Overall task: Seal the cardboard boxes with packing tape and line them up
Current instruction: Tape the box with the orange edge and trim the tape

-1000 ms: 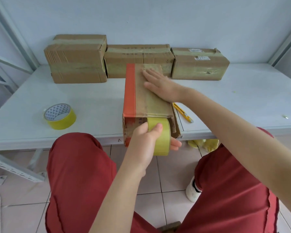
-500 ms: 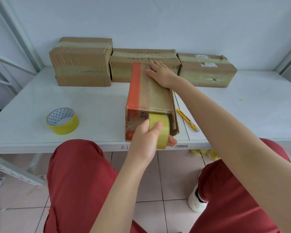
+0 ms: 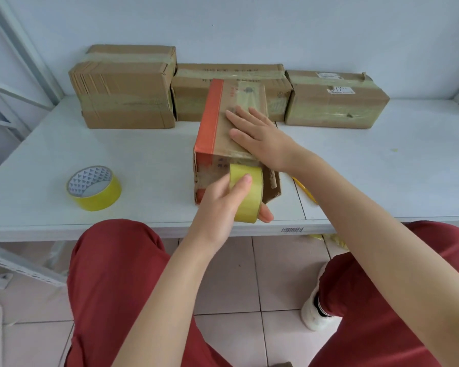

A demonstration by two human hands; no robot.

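A long cardboard box with an orange strip [image 3: 212, 123] lies end-on toward me in the middle of the white table [image 3: 143, 154]. My right hand [image 3: 257, 136] lies flat on its top, fingers straight, pressing on the tape strip. My left hand [image 3: 223, 205] grips a yellow tape roll [image 3: 247, 194] against the box's near end face, thumb on the roll's outer side. Three taped boxes stand in a row along the wall: a tall left box [image 3: 125, 86], a middle box [image 3: 276, 83] partly hidden behind the long box, and a right box [image 3: 337, 102].
A second yellow tape roll [image 3: 93, 188] lies flat on the table's left side. A yellow utility knife [image 3: 306, 193] shows just right of the box, mostly hidden by my right forearm. Metal shelf posts [image 3: 21, 49] stand at the left. My knees sit below the table's front edge.
My right hand has slid back along the box top from the far end toward the near end. The left hand still holds the roll at the box's near face.
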